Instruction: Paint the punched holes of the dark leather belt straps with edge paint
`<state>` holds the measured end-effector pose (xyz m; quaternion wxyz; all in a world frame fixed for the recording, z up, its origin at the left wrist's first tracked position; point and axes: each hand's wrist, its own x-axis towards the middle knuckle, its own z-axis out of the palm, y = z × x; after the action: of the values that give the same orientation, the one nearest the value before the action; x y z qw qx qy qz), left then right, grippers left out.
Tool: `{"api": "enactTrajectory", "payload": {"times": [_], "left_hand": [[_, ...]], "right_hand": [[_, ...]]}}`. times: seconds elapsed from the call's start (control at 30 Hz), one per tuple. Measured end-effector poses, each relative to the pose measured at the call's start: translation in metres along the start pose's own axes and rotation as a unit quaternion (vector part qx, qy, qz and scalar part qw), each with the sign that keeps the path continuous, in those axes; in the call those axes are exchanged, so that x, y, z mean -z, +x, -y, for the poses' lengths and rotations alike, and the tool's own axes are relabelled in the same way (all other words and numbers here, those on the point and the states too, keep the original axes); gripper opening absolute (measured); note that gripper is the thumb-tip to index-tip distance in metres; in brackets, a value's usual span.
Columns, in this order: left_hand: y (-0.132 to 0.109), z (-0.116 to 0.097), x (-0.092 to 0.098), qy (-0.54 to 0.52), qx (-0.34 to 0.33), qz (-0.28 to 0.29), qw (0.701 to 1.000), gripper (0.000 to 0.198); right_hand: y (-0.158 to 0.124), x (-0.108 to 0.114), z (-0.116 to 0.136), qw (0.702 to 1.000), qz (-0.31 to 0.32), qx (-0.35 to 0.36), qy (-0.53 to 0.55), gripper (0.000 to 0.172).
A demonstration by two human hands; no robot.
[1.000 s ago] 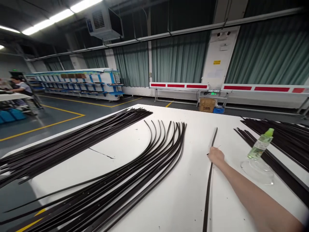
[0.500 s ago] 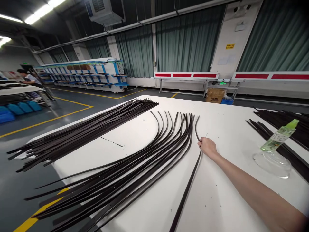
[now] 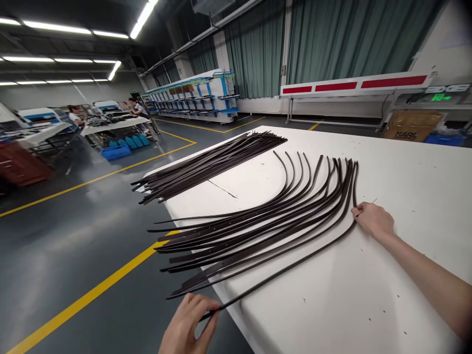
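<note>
One dark strip, long and narrow like a leather strap, runs between my two hands and bends upward near its far end. My left hand pinches its near end just past the table's edge. With closed fingers, my right hand grips the same strip close to its curved far end, low over the white tabletop. Beside it lies a fanned row of similar dark strips, curved at their far ends, their near ends jutting over the table edge.
A thick pile of straight dark strips lies at the table's far left. The white table carries small dark scraps. Beyond stand a blue-and-white rack, a cardboard box and a red-panelled bench. Two people work at a distant table.
My view has turned left. My left hand has come into view, pinching the strip's near end. The strip has swung left alongside the fanned row, with my right hand still on it.
</note>
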<state>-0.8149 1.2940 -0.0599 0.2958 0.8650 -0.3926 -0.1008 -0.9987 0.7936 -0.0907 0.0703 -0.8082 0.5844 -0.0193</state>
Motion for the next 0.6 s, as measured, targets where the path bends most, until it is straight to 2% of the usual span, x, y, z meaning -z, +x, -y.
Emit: {"api": "enactTrajectory", "payload": {"times": [0.13, 0.33, 0.47, 0.6], "left_hand": [[0.006, 0.016, -0.003, 0.070, -0.032, -0.043, 0.996, 0.018], [0.006, 0.014, -0.003, 0.127, -0.057, -0.062, 0.988, 0.019], [0.009, 0.018, -0.006, 0.149, -0.060, -0.088, 0.983, 0.022], [0.013, 0.030, -0.005, 0.159, -0.075, -0.106, 0.979, 0.023]], "right_hand": [[-0.001, 0.000, 0.007, 1.000, -0.003, -0.004, 0.007, 0.029], [-0.012, 0.013, 0.003, 1.000, -0.020, 0.012, 0.016, 0.033], [-0.033, 0.042, -0.017, 0.996, -0.052, 0.065, 0.033, 0.032], [-0.082, 0.073, -0.054, 0.986, -0.085, 0.129, 0.059, 0.030]]}}
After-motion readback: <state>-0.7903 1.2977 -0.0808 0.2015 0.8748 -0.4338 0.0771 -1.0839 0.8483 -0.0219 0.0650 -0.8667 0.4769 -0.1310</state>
